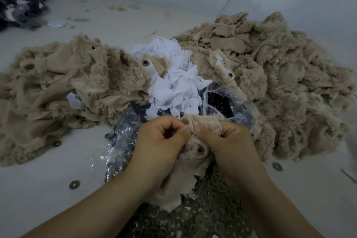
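Two pinch grips, left hand (162,141) and right hand (228,145), on plush piece (204,121). Probably seating eye (200,149). Next: pick from washer pile (208,218) under wrists.

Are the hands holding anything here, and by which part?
The left hand and right hand both pinch a beige plush piece at its bunched top edge, just above a dark round stud.

Pale table (119,19): beige fur piles (58,87), washers (74,184) (loose), dark scraps (19,4) far-L.
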{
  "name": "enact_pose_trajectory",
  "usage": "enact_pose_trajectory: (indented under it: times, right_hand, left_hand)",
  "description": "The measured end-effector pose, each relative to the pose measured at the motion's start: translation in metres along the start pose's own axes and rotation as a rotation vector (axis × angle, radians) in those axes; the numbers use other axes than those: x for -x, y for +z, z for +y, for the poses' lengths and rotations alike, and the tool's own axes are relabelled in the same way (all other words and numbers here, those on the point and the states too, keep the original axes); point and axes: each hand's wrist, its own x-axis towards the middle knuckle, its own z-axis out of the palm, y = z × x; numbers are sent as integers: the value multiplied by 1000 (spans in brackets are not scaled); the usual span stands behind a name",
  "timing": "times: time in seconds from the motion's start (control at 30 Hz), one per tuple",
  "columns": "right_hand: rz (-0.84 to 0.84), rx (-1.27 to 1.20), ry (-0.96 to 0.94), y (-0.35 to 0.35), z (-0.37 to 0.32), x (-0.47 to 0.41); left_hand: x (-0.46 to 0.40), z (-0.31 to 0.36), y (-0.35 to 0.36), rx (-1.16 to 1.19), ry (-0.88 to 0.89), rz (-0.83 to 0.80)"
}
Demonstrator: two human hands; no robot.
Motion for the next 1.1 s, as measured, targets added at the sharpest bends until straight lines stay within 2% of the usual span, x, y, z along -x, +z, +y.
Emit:
enact_pose_trajectory:
  times: [0.2,0.37,0.47,0.6,0.7,0.77,0.83,0.93,1.0,1.1]
  right_hand:
    - [80,60,-29,0,4,1]
    - [59,55,-8,-2,3,0]
    - [49,110,-74,-5,3,0]
    - [2,79,-29,-3,5,-1]
    - [14,83,31,-4,8,-4]
    - [27,99,61,-5,8,-6]
    - [43,109,78,-6,9,-6]
    - [53,145,75,-6,7,-6]
    - [50,158,80,-6,7,-5]
    - [70,160,84,-5,4,-5]
  left_hand:
    - [1,-5,2,-260,204,19]
    - [0,-1,0,-496,502,35]
    - [-3,-3,0,-473,413,20]
    - [-12,-1,-5,-512,297,-36]
    - [-29,6,-9,-689,415,1]
    - [-47,9,-8,-823,483,-77]
    - [-63,10,-3,-997,389,-166]
    - [-78,11,9,-1213,247,-182]
    - [-80,13,15,-1184,255,-185]
    - [-74,15,14,-877,154,-161]
